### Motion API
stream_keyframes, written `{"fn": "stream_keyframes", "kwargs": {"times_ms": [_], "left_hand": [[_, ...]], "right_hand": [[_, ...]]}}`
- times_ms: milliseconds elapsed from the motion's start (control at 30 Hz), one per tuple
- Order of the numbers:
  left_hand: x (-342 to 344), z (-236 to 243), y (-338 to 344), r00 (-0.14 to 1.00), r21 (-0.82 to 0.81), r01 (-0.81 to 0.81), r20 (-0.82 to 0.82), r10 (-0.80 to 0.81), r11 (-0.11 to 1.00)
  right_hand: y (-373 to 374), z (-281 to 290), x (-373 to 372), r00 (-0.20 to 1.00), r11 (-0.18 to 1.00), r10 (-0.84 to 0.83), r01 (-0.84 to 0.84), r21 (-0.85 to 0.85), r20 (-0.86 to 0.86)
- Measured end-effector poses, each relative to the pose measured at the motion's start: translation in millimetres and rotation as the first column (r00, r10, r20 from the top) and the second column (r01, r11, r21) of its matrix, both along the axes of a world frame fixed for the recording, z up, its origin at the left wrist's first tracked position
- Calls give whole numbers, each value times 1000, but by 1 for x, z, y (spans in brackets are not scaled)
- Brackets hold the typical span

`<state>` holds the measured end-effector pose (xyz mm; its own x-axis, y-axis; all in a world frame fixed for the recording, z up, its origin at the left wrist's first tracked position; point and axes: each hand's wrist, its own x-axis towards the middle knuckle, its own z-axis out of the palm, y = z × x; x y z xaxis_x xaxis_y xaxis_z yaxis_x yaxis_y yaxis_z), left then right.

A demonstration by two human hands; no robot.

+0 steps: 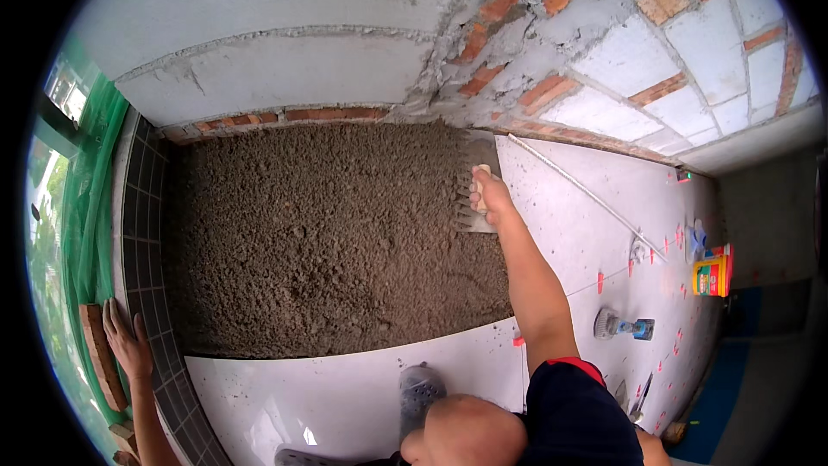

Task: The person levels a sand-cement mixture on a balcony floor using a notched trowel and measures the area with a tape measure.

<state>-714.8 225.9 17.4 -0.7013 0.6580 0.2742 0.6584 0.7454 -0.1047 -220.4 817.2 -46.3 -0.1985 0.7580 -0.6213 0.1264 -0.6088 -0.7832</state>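
My right hand is wrapped round the pale handle of a notched trowel. The trowel's toothed edge faces left and meets the right end of a bed of coarse brown-grey mortar. Its blade lies where the mortar borders the large white floor tiles. At the far left, my left hand lies flat with fingers apart on the window ledge, beside a brick. That hand holds nothing.
A white rod lies across the tiles, among small red pieces. Further right are a grey-and-blue tool and a yellow bucket. Rough block walls bound the mortar. Green netting hangs beyond the ledge. My shoe stands on tile.
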Motion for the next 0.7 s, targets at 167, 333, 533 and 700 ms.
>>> {"fn": "stream_keyframes", "kwargs": {"times_ms": [167, 333, 533, 700], "left_hand": [[1, -4, 0, 1000, 32, 30, -1, -30, 999], [2, 16, -10, 999, 39, -39, 9, 39, 998], [15, 22, 23, 999, 73, 2, 42, -6, 997], [17, 25, 15, 999, 57, -34, 31, 33, 998]], "right_hand": [[13, 8, 8, 998, 997, -25, 22, 68, 49], [5, 2, 28, 970, 955, 20, -90, 282, 243], [20, -1, 50, 790, 922, 76, -287, 259, 608], [-56, 13, -92, 809, 866, 429, -495, 72, 402]]}}
